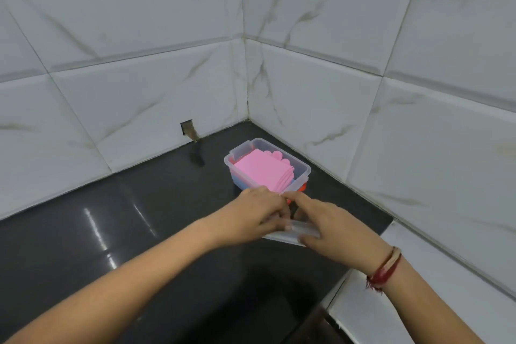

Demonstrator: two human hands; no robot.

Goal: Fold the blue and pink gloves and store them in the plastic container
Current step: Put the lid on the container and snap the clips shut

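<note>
A clear plastic container [305,168], rectangular with rounded corners and a raised lip, sits on the glossy black table [117,218] close to the corner of the tiled wall. Inside it, the pink gloves [261,169] lie folded flat on top, their rounded fingertips fanned in a scalloped row towards the far end. The blue gloves [239,182] show beneath them as a soft blue band through the translucent side wall. A small red-orange clip [303,188] sits at the container's near right corner.

Just in front of the container, both hands hold a clear plastic lid [296,232], a thin, flat, see-through piece tilted above the table. The left hand [251,215] has its fingers curled over the lid's left end. The right hand [335,229] grips the right end with the thumb under the near edge and the index finger stretched along the top towards the left hand. A red thread bracelet [385,268] circles the right wrist.

The wall tiles [363,22] are smooth white with grey marble veining; one has a small rough hole [188,130] at its base.
</note>
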